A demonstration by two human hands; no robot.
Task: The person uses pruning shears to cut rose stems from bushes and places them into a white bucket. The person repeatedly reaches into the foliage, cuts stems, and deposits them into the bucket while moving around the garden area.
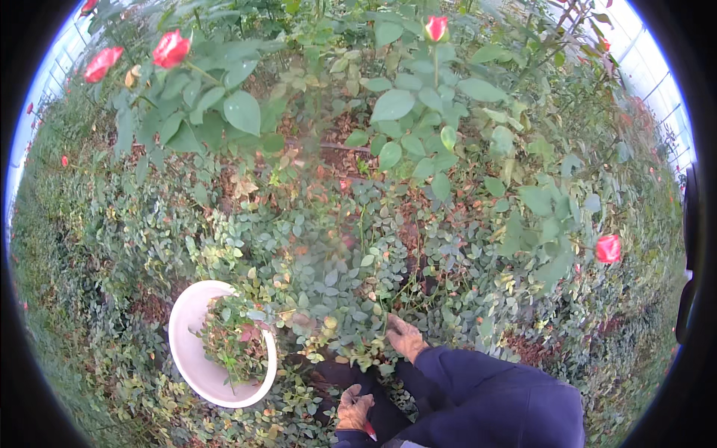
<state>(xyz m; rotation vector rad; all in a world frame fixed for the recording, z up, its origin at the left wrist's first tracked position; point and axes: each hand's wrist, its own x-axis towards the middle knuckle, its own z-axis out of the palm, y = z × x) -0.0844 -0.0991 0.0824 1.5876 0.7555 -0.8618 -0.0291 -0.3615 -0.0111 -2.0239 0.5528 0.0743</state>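
My right hand [406, 339], in a soiled glove or covered in dirt, reaches into the low rose foliage [358, 330] right of centre. Its fingertips are among leaves and thin stems, and whether they grip a stem is hidden. Nearer my body, my left hand [354, 411] is curled, with a small red object [369, 430], perhaps a tool handle, sticking out below the palm. Most of that object is covered by the hand. Left of both hands a white bucket [180, 341] stands tilted among the plants, with cut leafy stems [235, 341] inside.
Tall rose stems lean in from the far side, bearing red-and-white blooms [171, 49], a bud [436, 28] and another bloom [608, 248] at the right. Brown dry leaves [341, 162] cover soil between the rows. Pale greenhouse walls [652, 78] show at the rim.
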